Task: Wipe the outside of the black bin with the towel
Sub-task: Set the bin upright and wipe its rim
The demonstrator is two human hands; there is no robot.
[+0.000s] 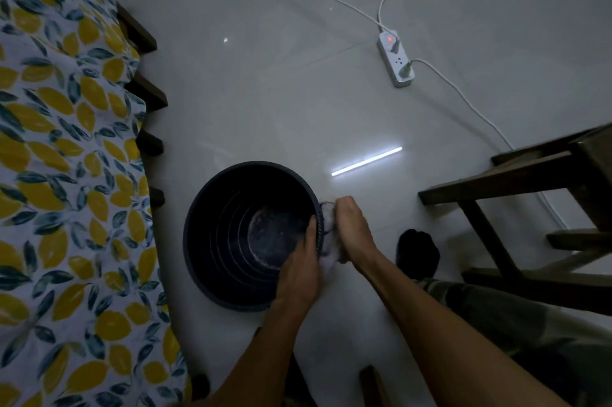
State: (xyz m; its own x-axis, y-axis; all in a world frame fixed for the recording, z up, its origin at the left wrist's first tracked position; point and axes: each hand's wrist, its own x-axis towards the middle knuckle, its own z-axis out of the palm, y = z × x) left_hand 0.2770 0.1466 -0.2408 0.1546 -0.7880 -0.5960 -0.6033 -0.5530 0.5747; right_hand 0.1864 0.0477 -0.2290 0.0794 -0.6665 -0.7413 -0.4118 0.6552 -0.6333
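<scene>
My left hand (303, 269) grips the rim of the round black plastic bin (231, 241), thumb hooked inside and the rest of the hand closed over the edge; my right hand (352, 229) is closed around the crumpled pale cloth towel (329, 241) and presses it against the outer wall on the bin's right side. The bin stands upright on the glossy pale tiled floor (281, 101), between the bed draped in yellow-lemon-print fabric (66, 174) and the dark wooden furniture frame (530, 181), clear of both. Risks from here: the floor looks slick, so sideways wiping pressure could slide or tip the light bin if my left hand loosens. The towel is bunched, so only a small patch likely contacts the wall, and passes could leave streaks or skip areas. The far and left sides are hidden from me; without turning the bin they would go unwiped. The white power strip with its lit red indicator (395, 58) lies well apart, so a damp towel should stay away from it. The bin itself is dark, with stepped rings inside, a dusty speckled base and a ribbed rim; the condition of its outer wall cannot be judged in this dim light.
</scene>
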